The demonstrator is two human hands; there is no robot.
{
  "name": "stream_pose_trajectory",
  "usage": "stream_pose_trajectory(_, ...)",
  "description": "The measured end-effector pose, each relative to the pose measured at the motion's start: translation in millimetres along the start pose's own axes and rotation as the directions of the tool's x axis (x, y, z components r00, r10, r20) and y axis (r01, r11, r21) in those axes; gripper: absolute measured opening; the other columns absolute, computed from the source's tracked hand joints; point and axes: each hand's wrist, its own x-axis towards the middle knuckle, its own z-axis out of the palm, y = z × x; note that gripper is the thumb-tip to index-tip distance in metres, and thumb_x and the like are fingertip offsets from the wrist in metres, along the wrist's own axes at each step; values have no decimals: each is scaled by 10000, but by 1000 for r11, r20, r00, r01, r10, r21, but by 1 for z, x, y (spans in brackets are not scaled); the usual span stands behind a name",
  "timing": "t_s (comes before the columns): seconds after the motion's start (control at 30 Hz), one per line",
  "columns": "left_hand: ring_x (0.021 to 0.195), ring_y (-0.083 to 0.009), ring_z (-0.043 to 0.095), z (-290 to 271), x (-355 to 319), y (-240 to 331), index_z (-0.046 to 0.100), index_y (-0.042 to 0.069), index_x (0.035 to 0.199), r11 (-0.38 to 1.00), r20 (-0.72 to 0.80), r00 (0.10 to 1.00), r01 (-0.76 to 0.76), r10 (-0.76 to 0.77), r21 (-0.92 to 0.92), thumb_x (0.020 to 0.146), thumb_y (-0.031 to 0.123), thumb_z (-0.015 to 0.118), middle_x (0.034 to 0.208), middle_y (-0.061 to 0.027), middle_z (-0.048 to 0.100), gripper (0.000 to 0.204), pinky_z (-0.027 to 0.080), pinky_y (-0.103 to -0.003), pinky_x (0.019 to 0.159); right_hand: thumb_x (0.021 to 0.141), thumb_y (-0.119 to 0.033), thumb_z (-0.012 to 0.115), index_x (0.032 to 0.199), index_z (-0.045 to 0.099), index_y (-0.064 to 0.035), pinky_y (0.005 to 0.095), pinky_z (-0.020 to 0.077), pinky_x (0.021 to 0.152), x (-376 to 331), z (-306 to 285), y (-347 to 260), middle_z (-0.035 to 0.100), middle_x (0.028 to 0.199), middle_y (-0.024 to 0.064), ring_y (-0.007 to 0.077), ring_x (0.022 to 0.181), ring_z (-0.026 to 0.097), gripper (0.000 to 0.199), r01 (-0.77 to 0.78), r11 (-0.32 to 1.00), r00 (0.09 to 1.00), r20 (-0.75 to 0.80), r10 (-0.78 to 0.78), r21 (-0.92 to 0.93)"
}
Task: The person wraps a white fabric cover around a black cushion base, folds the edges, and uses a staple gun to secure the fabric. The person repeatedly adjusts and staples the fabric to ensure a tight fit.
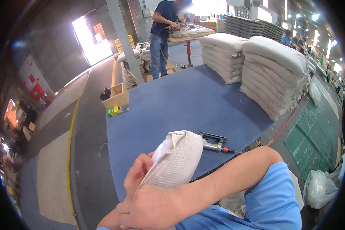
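Close in front of me is a beige woven fabric piece [176,161] with white padding showing along its raised open edge. The fingers of my left hand [138,171] are curled at its left edge, beside the padding. Lower down, my right hand [153,207] is closed round the fabric, crossing in front of my left wrist and hiding part of it. Just beyond the fabric, a pneumatic staple gun [214,146] with an orange hose fitting lies on the blue table [172,103], touched by neither hand.
Two stacks of beige padded cushions [272,73] stand at the table's far right. A wooden box [117,96] and a small green-yellow carton [113,111] sit at the far left corner. Another person [163,38] works at a bench beyond. A clear plastic bag [320,188] lies at right.
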Motion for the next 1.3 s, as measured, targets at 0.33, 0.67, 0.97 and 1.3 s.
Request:
stream_pose_trajectory(0.33, 1187, -169, 566, 22, 6, 76, 486, -24, 1470, 617, 202, 795, 255, -573, 745, 997, 450, 637, 1303, -77, 639, 686, 443, -367, 1048, 841, -229, 615, 832, 641, -36, 432, 535, 629, -5, 19, -17, 629, 797, 115, 301, 697, 675, 195, 117, 993, 993, 16, -116, -19)
stream_pose_trajectory(0.67, 1065, -77, 586, 36, -18, 49, 503, 62, 1487, 797, 34, 907, 350, -419, 493, 1044, 194, 626, 1226, -4, 669, 479, 484, -291, 953, 817, -144, 648, 934, 630, -39, 356, 509, 506, -28, -20, -26, 609, 938, 75, 232, 656, 647, 158, 140, 987, 986, -101, -132, 80)
stream_pose_trajectory(0.97, 1084, -118, 648, 35, -34, 18, 633, 7, 1333, 926, -9, 979, 196, -204, 323, 1033, 114, 624, 1165, -32, 703, 319, 513, -286, 940, 759, 10, 688, 1174, 623, 45, 452, 573, 763, -12, -118, -18, 661, 1151, 207, 408, 955, 684, 421, -534, 809, 710, 389, 587, -245)
stream_pose_trajectory(1.3, 1499, -307, 325, 42, -48, 0, 699, -51, 1147, 660, 185, 903, -412, 388, 628, 961, -20, 638, 1637, -177, 247, 198, 303, -450, 1178, 776, 8, 638, 961, 665, 59, 470, 562, 735, 22, -124, -29, 693, 881, 233, 392, 859, 709, 194, -536, 780, 481, 643, 597, -323)
